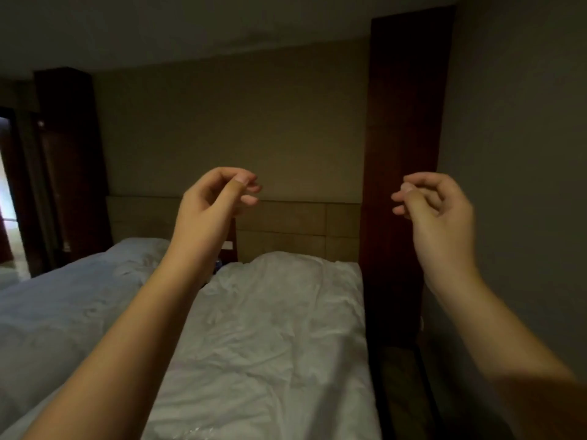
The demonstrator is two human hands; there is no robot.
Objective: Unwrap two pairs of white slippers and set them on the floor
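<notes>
No slippers or wrapping show in this view. Both my arms are raised in front of me above a bed. My left hand (216,198) is held up at centre left, fingers curled loosely with the thumb resting against the fingertips and nothing in it. My right hand (435,204) hangs at the same height to the right, curled the same way and also empty. The two hands are well apart and touch nothing.
A bed with a rumpled white duvet (273,338) lies straight below my arms; a second bed (63,306) is to its left. A padded beige headboard (286,227) runs behind. A dark wooden panel (406,154) stands right, another dark panel (70,160) left, near a lit doorway (6,192).
</notes>
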